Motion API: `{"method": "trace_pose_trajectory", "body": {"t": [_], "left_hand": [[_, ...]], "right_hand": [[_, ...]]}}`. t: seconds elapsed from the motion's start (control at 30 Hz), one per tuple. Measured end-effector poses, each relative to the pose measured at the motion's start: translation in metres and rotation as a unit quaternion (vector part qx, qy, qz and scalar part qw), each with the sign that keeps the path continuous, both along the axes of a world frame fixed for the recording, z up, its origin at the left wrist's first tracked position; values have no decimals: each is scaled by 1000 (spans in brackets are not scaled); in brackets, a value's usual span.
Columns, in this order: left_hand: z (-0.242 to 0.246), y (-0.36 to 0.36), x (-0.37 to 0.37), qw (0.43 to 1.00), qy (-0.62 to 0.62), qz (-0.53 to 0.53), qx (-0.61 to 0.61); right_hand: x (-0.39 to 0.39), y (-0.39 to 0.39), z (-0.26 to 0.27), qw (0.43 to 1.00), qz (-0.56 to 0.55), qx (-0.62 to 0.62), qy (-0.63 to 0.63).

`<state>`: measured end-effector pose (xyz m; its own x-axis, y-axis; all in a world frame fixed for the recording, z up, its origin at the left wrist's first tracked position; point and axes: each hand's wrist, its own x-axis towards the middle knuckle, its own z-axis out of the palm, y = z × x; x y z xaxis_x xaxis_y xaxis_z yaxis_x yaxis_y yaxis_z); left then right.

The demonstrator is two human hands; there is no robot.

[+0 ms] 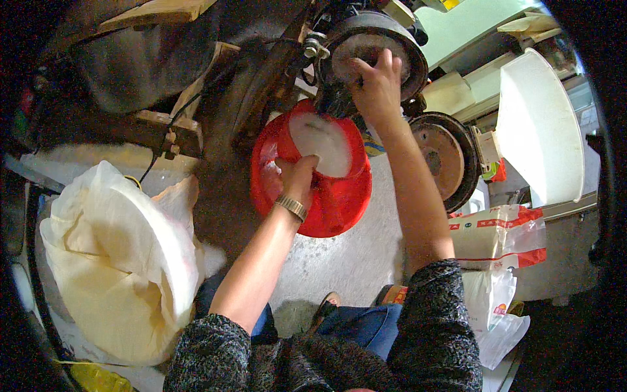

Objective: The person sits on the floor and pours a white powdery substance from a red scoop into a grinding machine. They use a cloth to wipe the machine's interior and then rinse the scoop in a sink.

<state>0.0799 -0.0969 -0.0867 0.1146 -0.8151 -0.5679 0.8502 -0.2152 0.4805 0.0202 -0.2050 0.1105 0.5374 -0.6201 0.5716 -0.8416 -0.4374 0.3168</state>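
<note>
My left hand [298, 180], with a metal watch on its wrist, grips a round red plastic bowl [285, 139] of cloudy whitish liquid [318, 142]. The bowl is tilted inside or just above a larger red basin [338, 213]. Beyond it, my right hand [378, 88] reaches to the grey round grinding stone [344, 55] in the metal housing [419, 61] of a mill. Its fingers are spread at the stone's face; whether they touch it is unclear. To the right, the opened other half holds a brown stone [450, 157], with a white hopper [534, 132] attached.
Pale cloth [112, 245] is draped over a rounded container on the left. A black cable [188, 102] runs along a wooden frame [169, 120]. Printed plastic bags [494, 237] sit at right beside a large metal vessel [563, 269]. Concrete floor [338, 269] lies below.
</note>
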Motion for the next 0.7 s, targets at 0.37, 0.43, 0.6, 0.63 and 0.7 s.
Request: {"method": "trace_pose_trajectory", "body": {"t": [0.37,0.43,0.6,0.63,0.7], "left_hand": [[-25,-10,-7,1000,-11,11,-22],[-25,-9,-7,1000,-4,4,-29],[-18,-1,-3,997,42,-30,-56],[-17,1,-2,996,57,-40,-63],[-13,2,-2,993,68,-47,-83]], "right_hand": [[-37,45,-102,911,66,404,-43],[-37,30,-125,899,0,437,23],[-22,20,-147,848,-76,493,177],[-21,23,-147,841,-67,496,206],[-20,26,-148,827,-52,495,262]]}}
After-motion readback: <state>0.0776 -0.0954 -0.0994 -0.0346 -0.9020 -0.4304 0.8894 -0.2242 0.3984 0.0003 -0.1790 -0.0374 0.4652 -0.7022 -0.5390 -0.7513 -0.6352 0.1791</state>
